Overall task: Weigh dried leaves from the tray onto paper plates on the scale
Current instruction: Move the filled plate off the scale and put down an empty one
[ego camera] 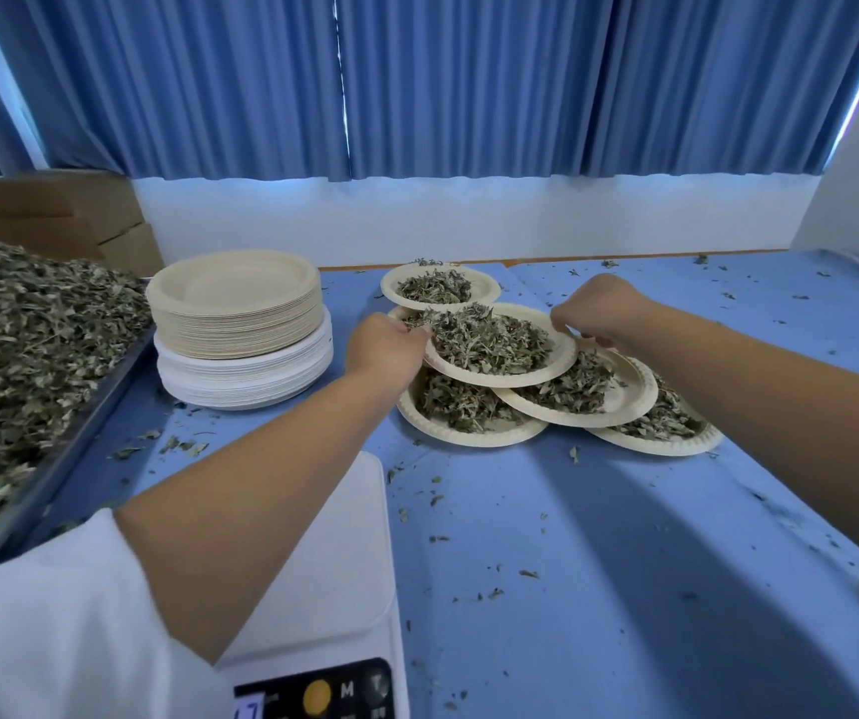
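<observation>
Top plate: we hold a paper plate (500, 380) beyond the scale (344, 537) and a little to its right. It is raised above a cluster of filled plates and heaped with dried leaves (489, 342).
Left hand: our left hand (385, 350) is at the plate's left rim, fingers curled in and pinching the edge.
Right hand: our right hand (598, 313) is at the plate's right rim, fingers bent down onto it. It seems to be gripping, though the fingertips are hard to make out.
Filled plates: beyond the scale and right of it, several overlapping plates of leaves lie under the held one. One (468, 439) is nearest the scale, two more (572, 420) (665, 448) lie further right, and one (489, 288) is farthest back.
Empty plates: a tall stack (240, 324), tan on top and white below, stands beyond the scale and slightly left.
Tray: left of the scale, a dark-rimmed tray (72, 438) is piled high with loose dried leaves.
Scale: white, with nothing on its platform and our left forearm crossing above it. The frame edge cuts off the display, so we cannot read it.
Table: a blue cover (624, 563) under the scale, with leaf crumbs scattered across it.
Backdrop: cardboard boxes (64, 215) sit behind the tray, and a blue curtain (468, 85) hangs along the back wall.
</observation>
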### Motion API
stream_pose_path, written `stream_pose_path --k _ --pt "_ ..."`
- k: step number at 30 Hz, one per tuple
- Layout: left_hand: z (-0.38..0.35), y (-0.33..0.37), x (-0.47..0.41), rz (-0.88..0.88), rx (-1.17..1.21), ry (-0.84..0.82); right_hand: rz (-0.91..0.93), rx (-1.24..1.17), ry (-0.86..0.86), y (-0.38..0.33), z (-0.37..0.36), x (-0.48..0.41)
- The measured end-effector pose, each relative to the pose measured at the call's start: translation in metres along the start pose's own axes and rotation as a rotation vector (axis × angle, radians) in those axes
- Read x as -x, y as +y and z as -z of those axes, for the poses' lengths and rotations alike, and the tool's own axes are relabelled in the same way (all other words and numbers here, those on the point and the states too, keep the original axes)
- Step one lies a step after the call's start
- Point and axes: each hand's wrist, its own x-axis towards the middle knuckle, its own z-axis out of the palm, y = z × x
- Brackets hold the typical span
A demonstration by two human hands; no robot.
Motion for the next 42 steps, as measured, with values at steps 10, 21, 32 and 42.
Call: stream_pose_path --k 10,21,32,42 --pt "0.041 -0.002 0.015 -0.155 -0.172 0.062 0.393 0.100 0.188 -0.081 -0.045 0.047" --pt "0.136 -0.024 -0.008 -0.431 -0.633 0.286 0.648 -0.119 -0.001 -0.192 -0.107 0.066" --pt "0.193 -0.057 -0.028 -0.332 -0.504 -0.123 0.805 -0.015 -0.207 -0.196 -0.129 0.063" --pt "0.196 -0.052 -0.032 -0.408 -0.719 -0.035 0.761 -0.200 -0.258 -0.196 -0.120 0.064"
